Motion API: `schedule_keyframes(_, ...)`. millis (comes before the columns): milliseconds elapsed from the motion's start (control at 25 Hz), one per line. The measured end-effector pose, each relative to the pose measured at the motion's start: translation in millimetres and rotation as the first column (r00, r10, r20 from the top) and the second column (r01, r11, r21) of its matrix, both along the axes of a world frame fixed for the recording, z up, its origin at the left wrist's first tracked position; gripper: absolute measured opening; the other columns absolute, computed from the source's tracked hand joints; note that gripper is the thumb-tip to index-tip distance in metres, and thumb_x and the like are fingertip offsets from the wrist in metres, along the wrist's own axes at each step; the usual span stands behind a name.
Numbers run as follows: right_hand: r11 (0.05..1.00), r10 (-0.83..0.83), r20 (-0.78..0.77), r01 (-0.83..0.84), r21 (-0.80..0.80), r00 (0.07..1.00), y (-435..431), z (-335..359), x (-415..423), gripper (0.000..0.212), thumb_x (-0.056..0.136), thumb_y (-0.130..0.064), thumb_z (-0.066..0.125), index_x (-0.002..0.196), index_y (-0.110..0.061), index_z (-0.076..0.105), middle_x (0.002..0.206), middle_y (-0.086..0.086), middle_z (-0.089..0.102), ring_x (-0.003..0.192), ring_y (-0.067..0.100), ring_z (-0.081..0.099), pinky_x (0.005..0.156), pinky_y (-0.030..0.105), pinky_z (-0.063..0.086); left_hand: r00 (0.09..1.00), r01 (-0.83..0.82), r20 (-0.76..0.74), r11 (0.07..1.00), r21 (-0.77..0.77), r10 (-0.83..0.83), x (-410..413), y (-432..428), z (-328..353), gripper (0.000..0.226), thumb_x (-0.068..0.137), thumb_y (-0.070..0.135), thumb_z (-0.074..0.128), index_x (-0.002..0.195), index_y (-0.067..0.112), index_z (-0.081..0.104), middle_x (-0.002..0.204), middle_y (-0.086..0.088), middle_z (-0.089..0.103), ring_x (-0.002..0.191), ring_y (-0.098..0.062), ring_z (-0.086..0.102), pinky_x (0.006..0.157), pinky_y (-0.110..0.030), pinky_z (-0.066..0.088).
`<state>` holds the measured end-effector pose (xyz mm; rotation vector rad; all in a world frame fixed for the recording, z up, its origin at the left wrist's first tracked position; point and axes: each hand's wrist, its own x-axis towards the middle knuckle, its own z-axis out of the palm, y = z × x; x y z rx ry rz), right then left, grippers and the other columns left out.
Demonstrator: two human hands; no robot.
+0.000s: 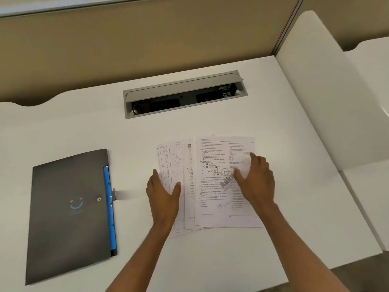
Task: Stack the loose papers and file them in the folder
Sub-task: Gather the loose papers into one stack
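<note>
- Loose papers (212, 182) are lying fanned on the white bench (294, 207), roughly centre-right of the view; about four sheets are showing, each one offset leftward from the top sheet, printed sides up.
- Long axis of the sheets is running away from the person, near edge to far edge; the fan is spreading sideways, left to right.
- Left hand (164, 192) is resting flat and released at the left margin of the fan, fingers extended, palm edge on the lowest sheets. It is grasping nothing.
- Right hand (255, 180) is lying released on the right half of the top sheet, fingers spread and pointing up-left. No sheet is pinched as far as the view shows.
- The two hands are bracketing the fan from either side, so the papers are sitting between them. Judgement: squaring the stack is calling for a sideways push inward, across the long axis.
- Folder (69, 216) is lying shut on the bench well apart to the left of the papers, dark cover up, blue dividers showing along its right edge, long axis also running near-to-far with a slight tilt.
- The left hand is the nearer one to the folder.
- Judgement: stacking step is in progress; filing not yet begun.
</note>
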<state>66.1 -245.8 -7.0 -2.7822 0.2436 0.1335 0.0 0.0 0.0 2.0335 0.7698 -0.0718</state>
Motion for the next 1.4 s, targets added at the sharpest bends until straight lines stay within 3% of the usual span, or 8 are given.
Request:
schedule_keyframes(240, 0.986, -0.161, -0.07, 0.158, -0.046, 0.985, -15, -3, -3, 0.08, 0.091, -0.054, 0.06, 0.15, -0.005, 0.037, 0.145, 0.017, 0.048, 0.132, 0.034, 0.048, 0.103, 0.048, 0.045, 0.991, -0.075, -0.113, 0.995, -0.062, 0.068, 4, 1, 0, 0.097, 0.092, 0.024, 0.075, 0.164, 0.015, 0.01, 0.168, -0.011, 0.026, 0.155, -0.031, 0.026, 0.124, -0.054, 0.03)
schedule_keyframes(480, 0.988, -0.152, -0.059, 0.149, -0.047, 0.987, -5, -4, -11, 0.051, 0.091, -0.049, 0.061, 0.113, -0.004, 0.055, 0.115, 0.015, 0.053, 0.106, 0.033, 0.055, 0.079, 0.043, 0.053, 0.988, -0.096, -0.134, 0.989, -0.116, 0.08, 11, 2, 1, 0.1, 0.09, 0.025, 0.076, 0.164, 0.014, 0.01, 0.165, -0.01, 0.034, 0.152, -0.032, 0.034, 0.121, -0.056, 0.036)
schedule_keyframes(920, 0.994, -0.094, -0.088, 0.099, 0.048, 0.992, 21, -4, -13, 0.04, 0.093, -0.044, 0.06, 0.11, -0.008, 0.055, 0.115, 0.01, 0.052, 0.109, 0.027, 0.053, 0.075, 0.04, 0.055, 0.978, -0.19, -0.13, 0.953, -0.238, 0.162, 21, 4, 9, 0.088, 0.092, 0.02, 0.074, 0.162, 0.014, 0.021, 0.161, -0.009, 0.043, 0.145, -0.03, 0.046, 0.116, -0.052, 0.043)
schedule_keyframes(1080, 0.994, -0.065, -0.099, 0.074, 0.083, 0.993, 31, -3, -13, 0.04, 0.093, -0.043, 0.059, 0.114, -0.008, 0.055, 0.116, 0.009, 0.051, 0.11, 0.026, 0.053, 0.076, 0.04, 0.056, 0.963, -0.258, -0.162, 0.911, -0.322, 0.215, 30, 9, 14, 0.077, 0.093, 0.018, 0.072, 0.158, 0.011, 0.032, 0.151, -0.01, 0.051, 0.125, -0.025, 0.057, 0.101, -0.038, 0.048)
schedule_keyframes(1240, 0.99, -0.035, -0.088, 0.047, 0.132, 0.995, 41, -4, -14, 0.038, 0.094, -0.041, 0.059, 0.114, -0.009, 0.055, 0.116, 0.009, 0.051, 0.11, 0.026, 0.053, 0.079, 0.04, 0.055, 0.931, -0.361, -0.241, 0.803, -0.474, 0.275, 38, 12, 16, 0.067, 0.093, 0.014, 0.071, 0.152, 0.007, 0.041, 0.139, -0.005, 0.054, 0.113, -0.024, 0.057, 0.093, -0.034, 0.045)
schedule_keyframes(1320, 0.988, -0.014, -0.086, 0.027, 0.155, 0.996, 44, -5, -14, 0.038, 0.094, -0.04, 0.059, 0.115, -0.009, 0.055, 0.118, 0.008, 0.051, 0.111, 0.026, 0.053, 0.083, 0.04, 0.055, 0.923, -0.373, -0.277, 0.793, -0.482, 0.265, 40, 15, 14, 0.052, 0.092, 0.014, 0.072, 0.139, 0.003, 0.054, 0.133, -0.011, 0.063, 0.107, -0.028, 0.067, 0.083, -0.032, 0.052)
schedule_keyframes(1400, 0.984, 0.007, -0.092, 0.01, 0.179, 0.996, 46, -5, -14, 0.039, 0.095, -0.039, 0.059, 0.119, -0.01, 0.056, 0.12, 0.008, 0.052, 0.113, 0.025, 0.052, 0.087, 0.04, 0.053, 0.926, -0.361, -0.298, 0.774, -0.52, 0.232, 42, 15, 18, 0.02, 0.095, 0.008, 0.068, 0.111, -0.003, 0.066, 0.108, -0.013, 0.074, 0.082, -0.023, 0.074, 0.06, -0.025, 0.057)
